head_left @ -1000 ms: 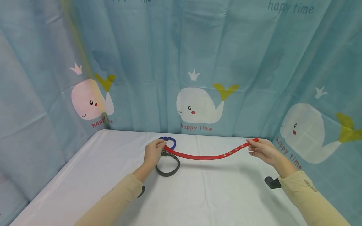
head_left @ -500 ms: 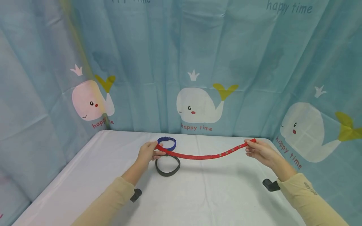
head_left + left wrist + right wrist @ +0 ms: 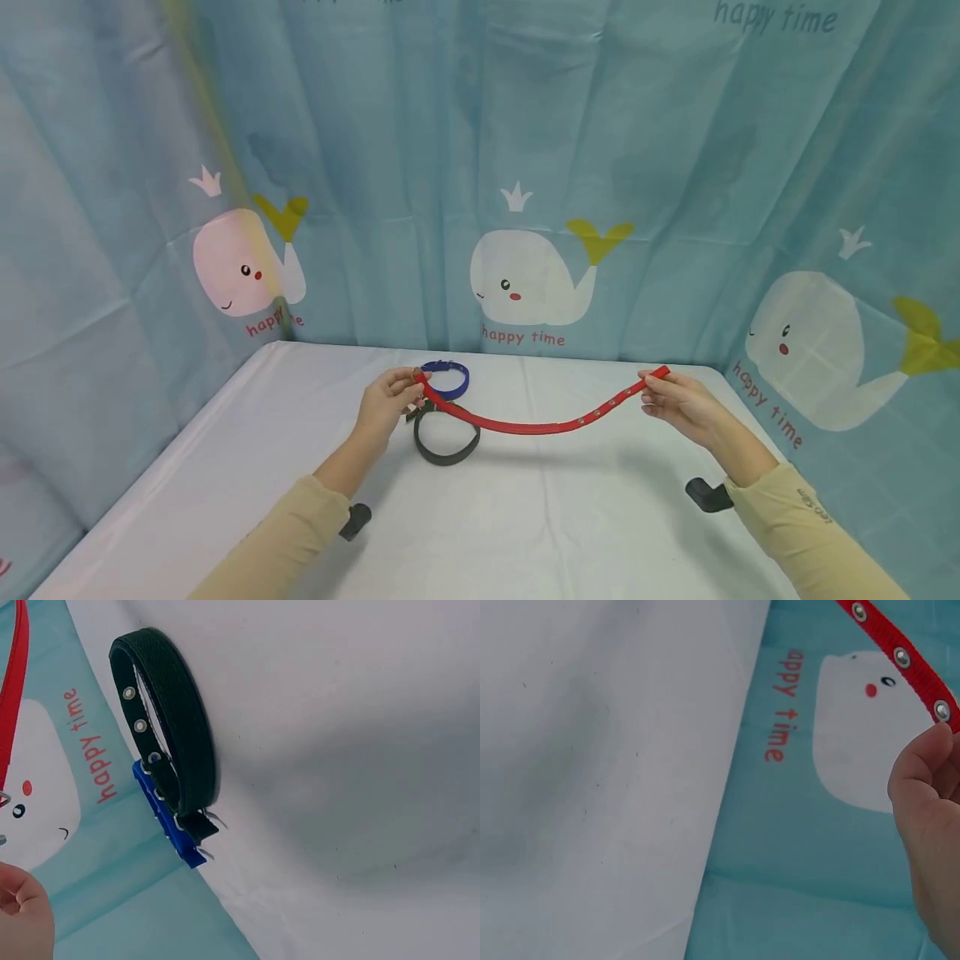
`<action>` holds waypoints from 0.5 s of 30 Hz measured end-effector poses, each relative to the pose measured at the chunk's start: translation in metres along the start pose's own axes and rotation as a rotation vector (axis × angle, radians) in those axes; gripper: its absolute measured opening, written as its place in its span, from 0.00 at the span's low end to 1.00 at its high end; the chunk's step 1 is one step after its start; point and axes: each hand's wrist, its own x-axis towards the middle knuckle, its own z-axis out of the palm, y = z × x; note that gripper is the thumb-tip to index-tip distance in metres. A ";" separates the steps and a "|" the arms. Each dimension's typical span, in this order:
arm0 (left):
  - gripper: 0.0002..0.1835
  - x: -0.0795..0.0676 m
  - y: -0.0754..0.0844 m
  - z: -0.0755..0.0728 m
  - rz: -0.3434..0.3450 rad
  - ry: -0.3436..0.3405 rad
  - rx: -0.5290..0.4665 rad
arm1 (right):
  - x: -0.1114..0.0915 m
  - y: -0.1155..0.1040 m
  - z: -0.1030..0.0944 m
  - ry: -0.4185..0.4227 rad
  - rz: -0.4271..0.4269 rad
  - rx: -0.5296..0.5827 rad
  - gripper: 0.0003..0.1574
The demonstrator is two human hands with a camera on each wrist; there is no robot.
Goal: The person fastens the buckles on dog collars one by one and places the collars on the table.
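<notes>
A red collar (image 3: 525, 428) hangs in a shallow sag between both hands, above the table. The left hand (image 3: 384, 402) pinches its buckle end, where a bit of metal shows. Near the other tip, past a row of metal eyelets, the right hand (image 3: 682, 406) pinches the strap between thumb and fingers; the right wrist view shows the eyelets (image 3: 901, 657) close up. Behind the left hand, a blue collar (image 3: 467, 385) lies fastened in a loop. A dark green-black collar (image 3: 180, 720), also looped, lies nearer, with its buckle part partly behind the left fingers in the head view.
A white cloth covers the table (image 3: 570, 517). Along its back and sides hangs a light blue curtain (image 3: 405, 250) printed with whales. Dark wrist-camera mounts (image 3: 708, 495) stick out beside both sleeves.
The left hand has moved left, away from the blue collar, and turned so the red collar's metal end shows. The right hand has drifted slightly left. The strap now sags a little deeper.
</notes>
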 end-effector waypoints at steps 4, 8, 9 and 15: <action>0.16 -0.001 0.000 -0.004 0.043 -0.003 -0.023 | -0.001 0.000 0.004 0.006 -0.009 -0.010 0.09; 0.17 -0.002 0.000 -0.005 0.056 -0.020 -0.061 | 0.000 0.002 0.007 0.007 -0.023 -0.031 0.10; 0.17 -0.002 0.000 -0.005 0.058 -0.020 -0.061 | 0.001 0.002 0.007 0.005 -0.026 -0.031 0.10; 0.21 -0.004 0.002 -0.006 0.039 -0.027 -0.062 | 0.005 0.005 0.013 -0.016 -0.044 -0.013 0.07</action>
